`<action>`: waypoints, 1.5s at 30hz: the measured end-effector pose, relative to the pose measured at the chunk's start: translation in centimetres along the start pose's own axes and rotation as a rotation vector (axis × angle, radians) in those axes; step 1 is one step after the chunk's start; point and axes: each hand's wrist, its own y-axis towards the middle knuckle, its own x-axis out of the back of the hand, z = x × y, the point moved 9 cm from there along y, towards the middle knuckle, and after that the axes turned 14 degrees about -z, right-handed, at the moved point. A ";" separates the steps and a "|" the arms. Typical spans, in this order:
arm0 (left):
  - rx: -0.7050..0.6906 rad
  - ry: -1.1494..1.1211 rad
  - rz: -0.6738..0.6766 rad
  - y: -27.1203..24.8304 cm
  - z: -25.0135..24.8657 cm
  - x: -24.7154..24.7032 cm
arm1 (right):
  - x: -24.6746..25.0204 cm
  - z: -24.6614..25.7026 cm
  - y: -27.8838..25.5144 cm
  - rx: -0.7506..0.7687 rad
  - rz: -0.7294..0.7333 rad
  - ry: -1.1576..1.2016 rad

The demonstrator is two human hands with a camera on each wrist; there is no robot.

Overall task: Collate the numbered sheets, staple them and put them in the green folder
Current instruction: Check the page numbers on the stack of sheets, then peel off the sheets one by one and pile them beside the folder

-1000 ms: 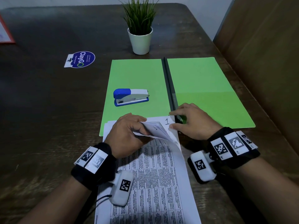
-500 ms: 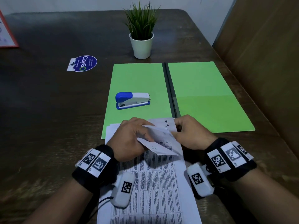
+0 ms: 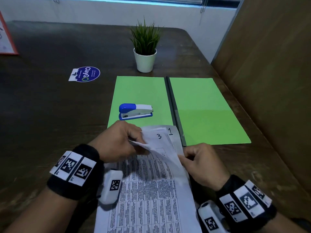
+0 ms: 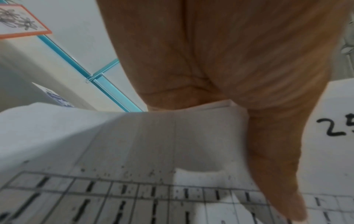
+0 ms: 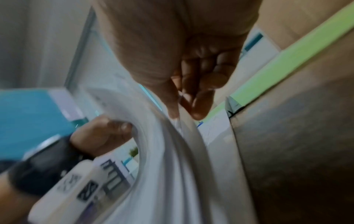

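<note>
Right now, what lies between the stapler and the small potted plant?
In the head view, only bare green folder and then a strip of dark table lie between the stapler and the potted plant.

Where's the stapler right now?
In the head view, the stapler lies on the open green folder's left half, just beyond the left hand.

One stapler [image 3: 136, 111], one folder [image 3: 202, 98], one plant [image 3: 145, 47]
</note>
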 end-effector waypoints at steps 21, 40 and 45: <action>0.084 -0.066 0.033 -0.4 0.7 1.1 | 1.5 -2.1 -0.2 -0.232 0.182 -0.057; 0.098 0.017 0.030 0.2 1.9 -0.1 | 5.8 4.3 9.0 0.315 0.208 -1.181; 0.103 -0.003 0.011 0.2 2.0 0.0 | 0.3 -1.9 8.1 0.024 0.262 -1.000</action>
